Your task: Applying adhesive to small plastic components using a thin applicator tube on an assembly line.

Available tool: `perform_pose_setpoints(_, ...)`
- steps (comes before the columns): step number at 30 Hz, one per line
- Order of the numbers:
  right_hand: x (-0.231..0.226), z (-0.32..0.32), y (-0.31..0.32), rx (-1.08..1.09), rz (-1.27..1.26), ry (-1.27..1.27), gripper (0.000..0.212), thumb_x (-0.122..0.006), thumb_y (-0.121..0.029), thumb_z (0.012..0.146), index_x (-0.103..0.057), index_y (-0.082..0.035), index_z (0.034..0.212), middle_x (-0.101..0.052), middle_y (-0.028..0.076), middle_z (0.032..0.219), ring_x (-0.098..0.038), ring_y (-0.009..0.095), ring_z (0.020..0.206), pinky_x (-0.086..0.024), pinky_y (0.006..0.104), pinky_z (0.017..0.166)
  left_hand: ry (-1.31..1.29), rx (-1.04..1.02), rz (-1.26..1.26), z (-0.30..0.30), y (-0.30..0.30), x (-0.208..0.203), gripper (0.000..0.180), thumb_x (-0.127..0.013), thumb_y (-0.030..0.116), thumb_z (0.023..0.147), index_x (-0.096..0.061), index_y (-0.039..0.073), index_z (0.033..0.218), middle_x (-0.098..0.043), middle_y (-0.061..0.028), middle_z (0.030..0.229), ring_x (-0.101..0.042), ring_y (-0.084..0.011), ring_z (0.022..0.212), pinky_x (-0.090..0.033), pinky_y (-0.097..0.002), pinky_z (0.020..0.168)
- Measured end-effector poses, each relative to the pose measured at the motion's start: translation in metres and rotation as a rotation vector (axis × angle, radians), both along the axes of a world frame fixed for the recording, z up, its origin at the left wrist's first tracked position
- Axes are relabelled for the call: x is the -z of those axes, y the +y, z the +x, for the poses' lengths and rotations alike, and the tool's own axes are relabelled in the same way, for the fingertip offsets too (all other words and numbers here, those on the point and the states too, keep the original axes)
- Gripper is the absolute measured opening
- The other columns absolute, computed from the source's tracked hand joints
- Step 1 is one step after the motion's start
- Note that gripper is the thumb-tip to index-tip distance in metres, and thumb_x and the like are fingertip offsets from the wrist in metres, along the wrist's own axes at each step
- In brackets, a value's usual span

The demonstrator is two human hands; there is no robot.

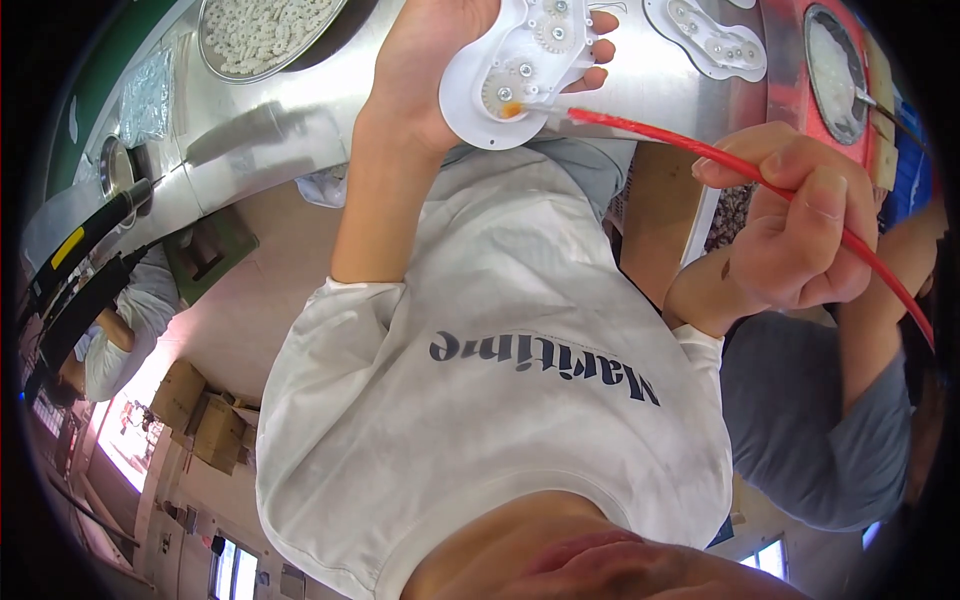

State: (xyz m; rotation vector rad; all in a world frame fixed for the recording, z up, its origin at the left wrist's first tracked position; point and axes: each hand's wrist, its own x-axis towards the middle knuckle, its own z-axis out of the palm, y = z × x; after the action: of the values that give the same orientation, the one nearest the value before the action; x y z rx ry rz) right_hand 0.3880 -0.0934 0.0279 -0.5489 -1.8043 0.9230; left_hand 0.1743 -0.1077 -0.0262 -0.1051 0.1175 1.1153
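Note:
A white plastic gear housing with several white gears on metal pins rests in my left hand. My left fingers wrap around its far side, and their tips show at its right edge. In my right hand a thin red-handled brush is pinched between thumb and fingers. The pale brush tip reaches the lowest gear, where a dab of orange-yellow stuff shows. Whether the bristles press on the gear or just hover, I cannot tell.
On the metal table are a metal bowl of white gears, a clear plastic bag and a second housing. At right, a round container of whitish paste sits on a red surface. A co-worker's grey clothing is close by.

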Motion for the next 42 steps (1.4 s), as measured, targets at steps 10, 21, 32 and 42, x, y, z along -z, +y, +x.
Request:
perform_pose_setpoints(10,0.006,-0.002,-0.003,-0.123,-0.104,-0.006,0.025,-0.026,-0.007,0.092,-0.045,0.009,0.089,-0.058,0.026,0.062,-0.057,0.029,0.047,-0.05,0.0368,0.045,-0.013,-0.002,-0.022,0.002,0.0,-0.002,0.06,-0.018,0.046,0.1,-0.038,0.002,0.135,-0.059,-0.0286,0.104,-0.062,-0.0425,0.089,-0.055,-0.0506,0.073)
perform_pose_setpoints(21,0.024,-0.008,-0.005,-0.007,-0.021,0.121,0.029,-0.025,-0.013,0.093,-0.046,0.008,0.092,-0.058,0.027,0.061,-0.058,0.031,0.048,-0.051,0.038,0.045,0.013,-0.05,0.014,0.0,-0.002,-0.005,0.06,-0.019,0.046,0.1,-0.038,0.001,0.134,-0.059,-0.0285,0.104,-0.062,-0.0419,0.09,-0.056,-0.0518,0.073)
perform_pose_setpoints(32,0.026,0.003,-0.003,-0.114,-0.091,0.205,0.026,-0.031,-0.009,0.092,-0.048,0.01,0.087,-0.057,0.023,0.064,-0.058,0.027,0.046,-0.051,0.0363,0.043,0.012,-0.059,0.032,-0.001,-0.004,-0.004,0.06,-0.019,0.046,0.1,-0.038,0.001,0.135,-0.058,-0.0298,0.106,-0.062,-0.0426,0.092,-0.055,-0.051,0.076)
perform_pose_setpoints(42,0.027,-0.003,-0.007,0.11,-0.109,0.188,0.027,-0.029,-0.011,0.092,-0.048,0.007,0.086,-0.058,0.026,0.059,-0.056,0.031,0.044,-0.05,0.0378,0.043,0.024,-0.112,0.045,0.007,-0.005,-0.012,0.059,-0.018,0.046,0.1,-0.038,0.003,0.135,-0.059,-0.0292,0.106,-0.062,-0.0417,0.093,-0.054,-0.0513,0.076)
